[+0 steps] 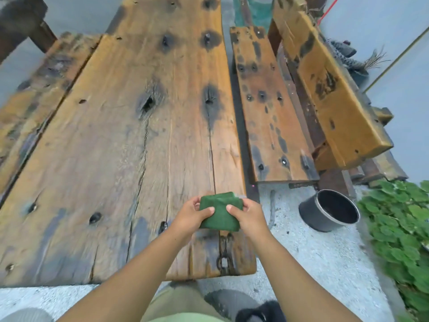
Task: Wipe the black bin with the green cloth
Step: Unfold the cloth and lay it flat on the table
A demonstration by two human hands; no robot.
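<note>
Bare forearms reach out over the near end of the weathered wooden table (116, 159), and both hands meet above its near right corner. The left hand (191, 214) and right hand (247, 214) each pinch the folded green cloth (220, 211), thumbs on top and fingers curled beneath, so it is held as a tidy pad. Off the table's right side, down on the pale concrete and well apart from the hands, sits the black bin (329, 211), its dark inside and light rim showing. Whether it stands straight or leans I can't say. Wiping has not begun, by my reckoning. To do it well, one hand should hold the pad folded flat while the other steadies the bin by its rim. Overlapping passes should then cover wall and rim alike.
</note>
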